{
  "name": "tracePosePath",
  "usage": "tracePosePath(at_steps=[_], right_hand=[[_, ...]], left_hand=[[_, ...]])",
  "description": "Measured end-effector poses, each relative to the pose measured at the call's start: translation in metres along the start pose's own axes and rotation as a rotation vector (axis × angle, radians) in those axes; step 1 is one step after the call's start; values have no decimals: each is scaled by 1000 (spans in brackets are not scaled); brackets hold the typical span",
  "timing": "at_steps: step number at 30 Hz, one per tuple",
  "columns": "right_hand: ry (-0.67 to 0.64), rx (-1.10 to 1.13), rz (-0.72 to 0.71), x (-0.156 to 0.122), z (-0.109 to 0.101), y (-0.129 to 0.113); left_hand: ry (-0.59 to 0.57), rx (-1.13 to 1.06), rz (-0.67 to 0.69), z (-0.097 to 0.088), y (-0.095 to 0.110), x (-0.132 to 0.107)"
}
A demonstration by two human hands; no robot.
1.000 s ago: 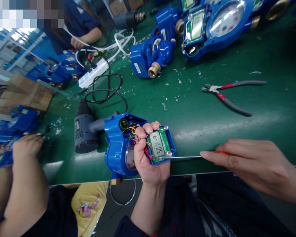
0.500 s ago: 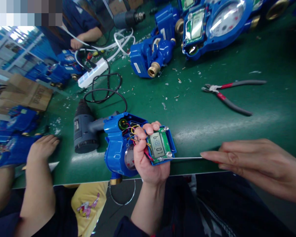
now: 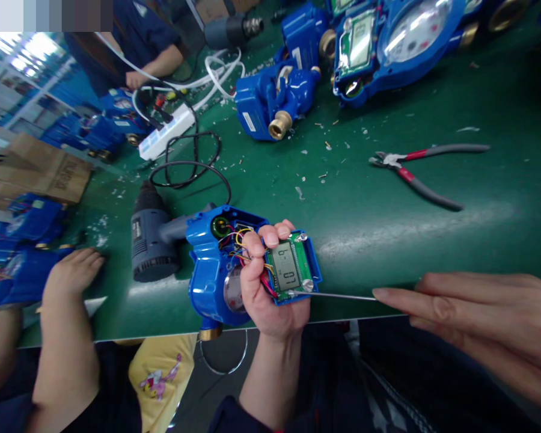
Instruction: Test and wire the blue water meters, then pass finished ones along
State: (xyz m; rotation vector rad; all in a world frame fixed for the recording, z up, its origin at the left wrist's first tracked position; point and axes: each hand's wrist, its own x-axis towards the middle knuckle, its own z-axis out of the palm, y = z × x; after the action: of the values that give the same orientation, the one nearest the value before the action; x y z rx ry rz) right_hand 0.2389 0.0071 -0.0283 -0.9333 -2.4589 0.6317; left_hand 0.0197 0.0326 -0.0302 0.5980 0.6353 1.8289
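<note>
My left hand [image 3: 275, 307] is closed around a small blue housing with a green circuit board [image 3: 303, 258] and a lit-grey digit display in it. Coloured wires [image 3: 240, 240] run from the board to a blue water meter [image 3: 207, 264] just left of the hand, near the table's front edge. From the right, my right hand [image 3: 473, 319] grips a tool with a thin metal shaft [image 3: 342, 296], which looks like a screwdriver; its handle is hidden in the fingers. The shaft's tip is at the lower edge of the board.
A heat gun [image 3: 153, 240] lies left of the meter, its black cable looping toward a white power strip [image 3: 166, 132]. Cutting pliers [image 3: 406, 168] lie open at right. More blue meters [image 3: 275, 102] stand behind. Co-workers' arms [image 3: 72, 282] rest at left.
My right hand has shifted slightly right and down, tilting the shaft, whose tip stays at the board's lower edge. My left hand holds the board almost still.
</note>
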Motion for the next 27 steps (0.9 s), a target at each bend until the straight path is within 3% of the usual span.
tracePosePath(at_steps=[15, 27], right_hand=[[113, -176, -150, 4, 13, 15], [123, -57, -161, 8, 20, 15]], left_hand=[[46, 123, 4, 3, 3, 0], [47, -19, -65, 7, 1, -1]])
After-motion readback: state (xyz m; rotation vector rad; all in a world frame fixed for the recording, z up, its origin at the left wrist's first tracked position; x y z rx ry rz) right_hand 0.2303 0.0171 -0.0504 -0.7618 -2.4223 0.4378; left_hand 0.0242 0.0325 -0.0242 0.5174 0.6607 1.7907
